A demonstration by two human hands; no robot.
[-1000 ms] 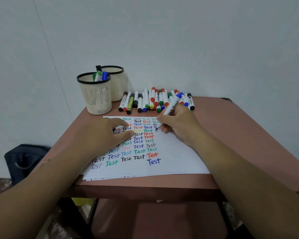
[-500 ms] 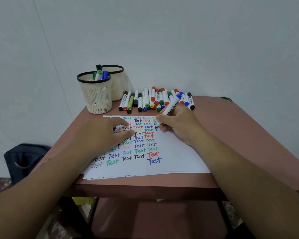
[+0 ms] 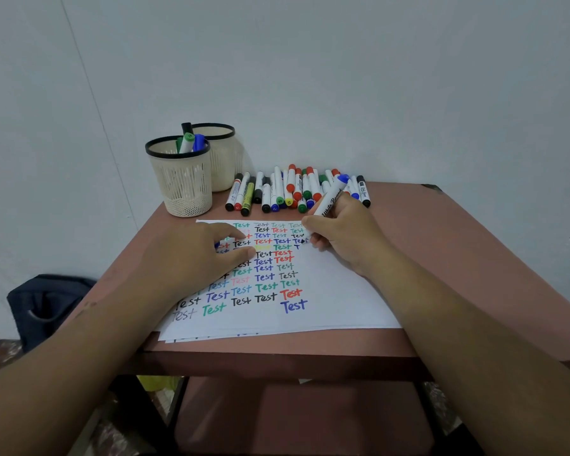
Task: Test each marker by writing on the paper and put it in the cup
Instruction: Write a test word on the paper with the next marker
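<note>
My right hand (image 3: pixel 344 230) grips a white whiteboard marker (image 3: pixel 330 198) with a blue end, its tip down on the paper (image 3: pixel 336 291) in the upper rows of coloured "Test" words. My left hand (image 3: pixel 191 261) lies on the paper's left side, a blue cap peeking from under its fingers. A row of several capped markers (image 3: pixel 293 192) lies along the table's back edge. The nearer cream mesh cup (image 3: pixel 181 185) holds a few markers; a second cup (image 3: pixel 226 159) stands behind it.
The reddish-brown table (image 3: pixel 458 258) stands against a white wall. A dark bag (image 3: pixel 50 307) sits on the floor to the left. A lower shelf shows under the tabletop.
My right hand and the marker have shifted slightly up and right along the upper rows while writing. My left hand has stayed in place.
</note>
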